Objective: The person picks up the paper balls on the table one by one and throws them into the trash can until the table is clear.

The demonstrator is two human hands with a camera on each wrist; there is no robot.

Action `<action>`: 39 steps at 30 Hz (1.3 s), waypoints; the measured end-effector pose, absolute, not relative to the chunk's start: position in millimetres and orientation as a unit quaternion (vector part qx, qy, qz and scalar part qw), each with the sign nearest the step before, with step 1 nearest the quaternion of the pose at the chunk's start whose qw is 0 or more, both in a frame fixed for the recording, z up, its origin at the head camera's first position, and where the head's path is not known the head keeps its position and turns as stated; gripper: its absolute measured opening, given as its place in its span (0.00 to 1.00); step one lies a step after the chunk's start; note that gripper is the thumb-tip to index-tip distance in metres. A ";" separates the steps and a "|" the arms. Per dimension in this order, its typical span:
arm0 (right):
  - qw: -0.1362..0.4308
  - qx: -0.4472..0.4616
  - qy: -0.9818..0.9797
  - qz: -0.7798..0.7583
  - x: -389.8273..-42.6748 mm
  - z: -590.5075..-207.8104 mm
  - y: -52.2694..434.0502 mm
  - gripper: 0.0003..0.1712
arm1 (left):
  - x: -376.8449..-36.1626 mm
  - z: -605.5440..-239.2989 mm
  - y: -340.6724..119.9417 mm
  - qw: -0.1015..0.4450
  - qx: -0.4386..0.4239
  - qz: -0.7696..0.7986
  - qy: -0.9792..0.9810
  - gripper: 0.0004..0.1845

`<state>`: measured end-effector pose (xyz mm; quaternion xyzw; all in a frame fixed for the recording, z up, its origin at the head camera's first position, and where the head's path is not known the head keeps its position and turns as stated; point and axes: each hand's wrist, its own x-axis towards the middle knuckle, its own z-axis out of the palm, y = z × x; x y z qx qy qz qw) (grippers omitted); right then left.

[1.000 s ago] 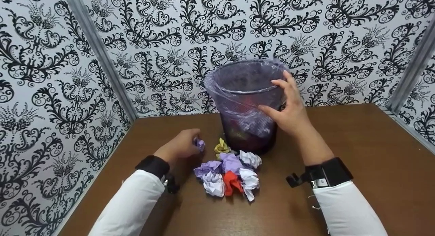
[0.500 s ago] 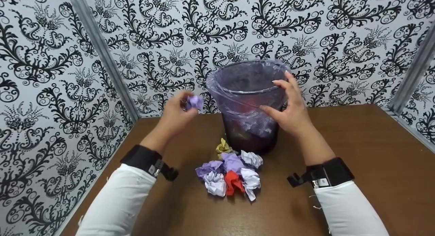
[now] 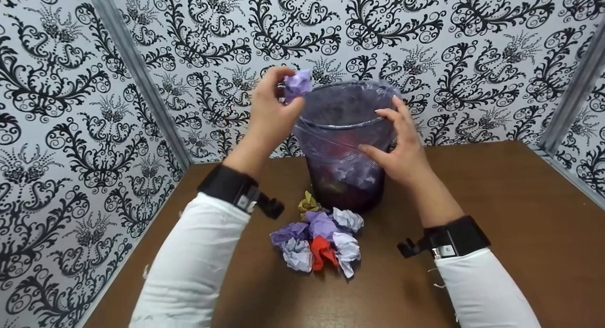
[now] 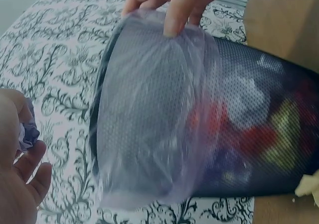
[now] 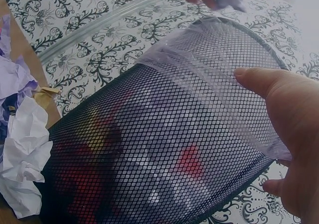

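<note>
A person's left hand (image 3: 272,113) pinches a crumpled purple paper ball (image 3: 297,83) just above the left rim of a black mesh wastebasket (image 3: 347,176), which is lined with a pale purple plastic bag (image 3: 331,110). The wastebasket stands on a brown table (image 3: 496,200). In front of the wastebasket lies a pile of crumpled paper balls (image 3: 321,240) in purple, white, red and yellow. The right hand (image 3: 401,151) grips the wastebasket's right side, fingers curled over its rim.
</note>
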<state>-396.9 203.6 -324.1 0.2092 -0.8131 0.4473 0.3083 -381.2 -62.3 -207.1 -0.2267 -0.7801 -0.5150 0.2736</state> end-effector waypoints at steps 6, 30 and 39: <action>0.313 0.214 -0.809 0.448 -397.7 -324.8 204.2 0.43 | -402.0 -208.1 -39.6 0.249 -0.216 -0.477 -0.814 0.24; 0.308 0.219 -0.809 0.451 -396.6 -323.9 204.7 0.41 | -422.0 -223.5 -12.5 0.187 -0.198 -0.386 -0.881 0.22; 0.312 0.221 -0.807 0.451 -395.6 -323.8 204.8 0.41 | -418.7 -220.0 -11.0 0.184 -0.176 -0.333 -0.908 0.24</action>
